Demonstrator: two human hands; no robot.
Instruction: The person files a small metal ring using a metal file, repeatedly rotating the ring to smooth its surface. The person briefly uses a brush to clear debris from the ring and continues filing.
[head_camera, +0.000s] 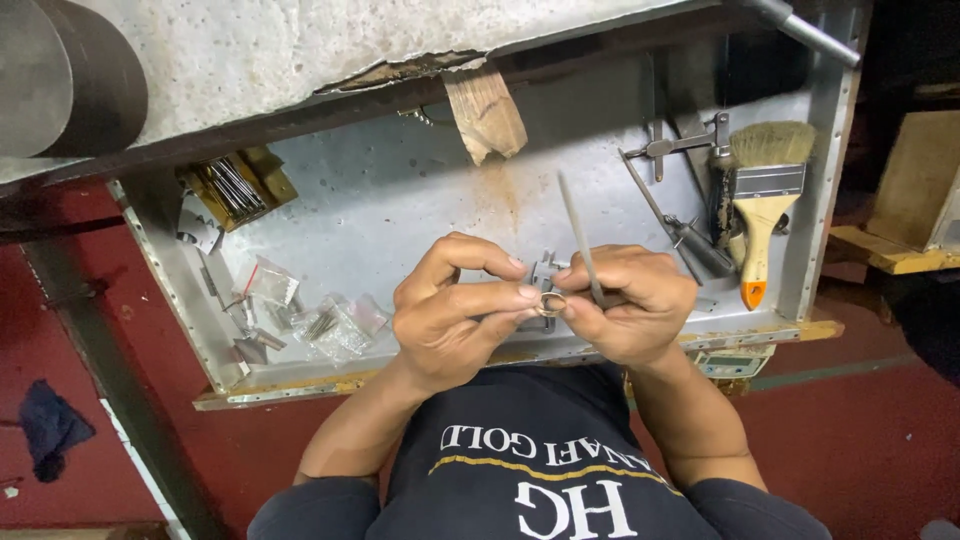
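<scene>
Gold and shiny, a small ring is sitting between the two hands, right over the middle of a grey metal drawer. The left hand is pinching the ring with its thumb and fingertips closed on one side of it. The right hand is touching the ring on the other side, and its fingers are also curling tight around a thin grey file. The file is pointing up and a little away from the person, above the ring. Inside the drawer, on the right side, a paintbrush with a wooden handle and pale bristles is lying near the wall. Next to it, some dark metal tools are lying close together. On the left side, little clear plastic bags are resting in a bunch near the front edge. A yellow box of thin metal rods is sitting in the far left corner. A wooden peg is sticking out from the bench above the drawer. A blue rag is lying on the red floor, well apart from the hands.
</scene>
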